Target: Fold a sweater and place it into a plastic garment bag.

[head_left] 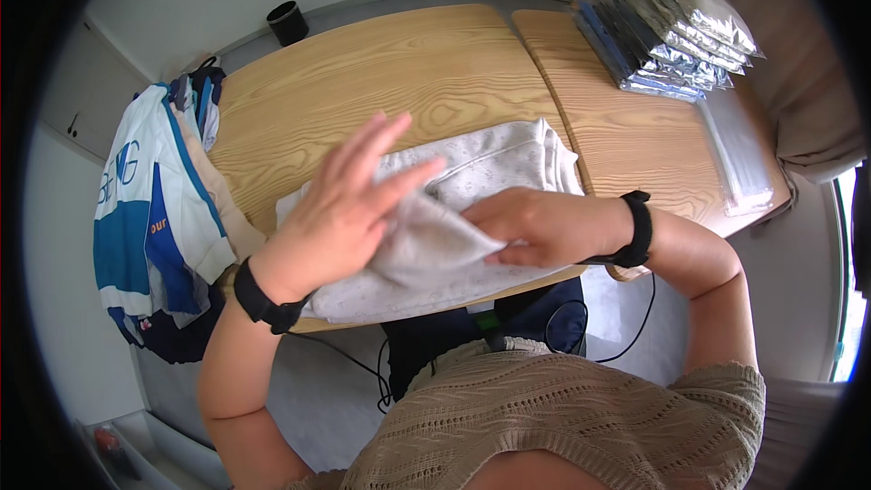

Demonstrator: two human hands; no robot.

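Note:
A pale, faintly patterned garment (494, 163) lies partly folded along the near edge of the wooden table, its exact kind hard to make out. My left hand (340, 209) is over its left part, fingers spread and slightly blurred. Closed on a raised flap of the cloth, my right hand (535, 227) has its fingertips partly hidden by the fabric. Both wrists wear black bands.
Clothes, among them a white-and-blue jacket (127, 186), hang over the table's left side. Plastic-wrapped folded garments (680, 32) are stacked at the far right, beside clear plastic bags (735, 159). A black cup (288, 24) stands at the back; cables (626, 345) hang below.

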